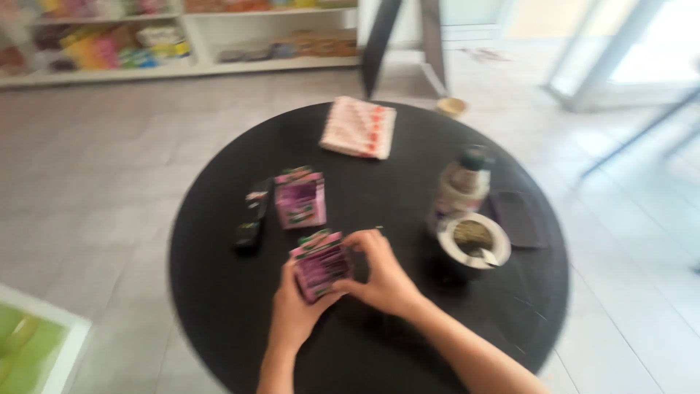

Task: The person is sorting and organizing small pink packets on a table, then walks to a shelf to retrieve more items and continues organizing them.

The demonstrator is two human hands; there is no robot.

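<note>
1. Pink-and-purple packet [321, 264], held upright just above the desk [219, 292], clasped from both sides.
2. Left hand [293, 310] closed on the packet's lower left edge; right hand [380, 276] closed on its upper right edge, fingers curled over the top.
3. Best handled, by the look of it, with steady hold from the left grip while the right works the top edge; blurred picture, so exact finger placement hard to tell.
4. Just beyond the grip: a second matching packet [300, 199] lying flat, dark slim remote-like object [252, 217] left of it.
5. Right of the grip: open round tin [475, 240], bottle [462, 185], dark flat phone [516, 217].
6. Farthest away: red-and-white striped cloth [359, 127].
</note>
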